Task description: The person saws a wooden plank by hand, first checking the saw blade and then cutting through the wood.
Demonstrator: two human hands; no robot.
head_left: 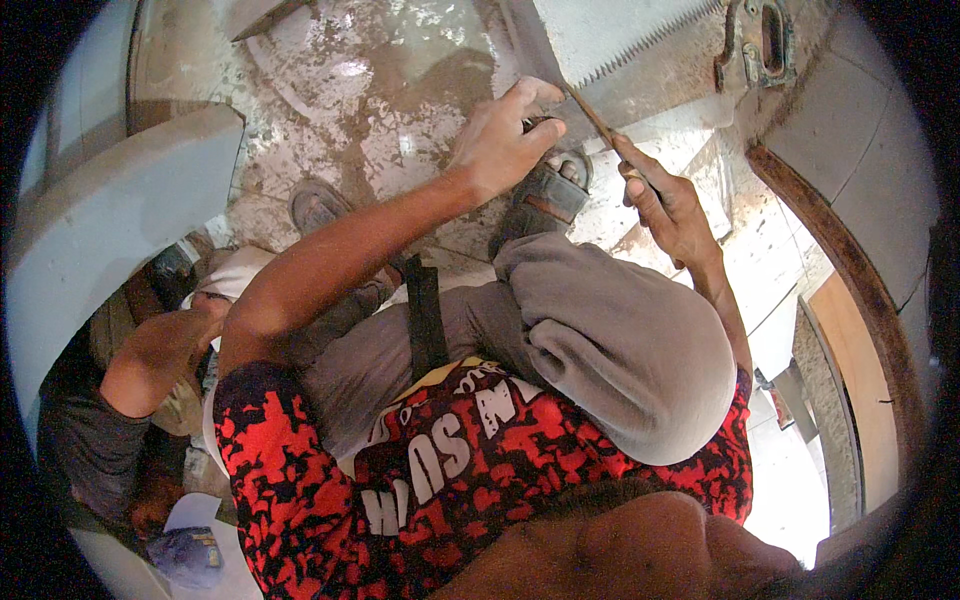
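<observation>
My right hand [668,200] is closed around the lower end of a thin, narrow file [592,115], which slants up to the left. Close to the file's far tip is my left hand [505,140], its thumb and forefinger apart and nothing visible between them. A handsaw [660,85] lies just beyond both hands. Its toothed edge runs up to the right, and its worn handle [770,45] with a long opening is at the far right. Whether the file touches the saw blade, I cannot tell.
A sandalled foot [555,195] of mine is below the hands. Another person [110,400] in a dark shirt crouches at my left, beside a pale curved panel [120,190]. A brown edge [850,260] and a light wooden board [860,370] stand at the right. The floor [340,100] is stained.
</observation>
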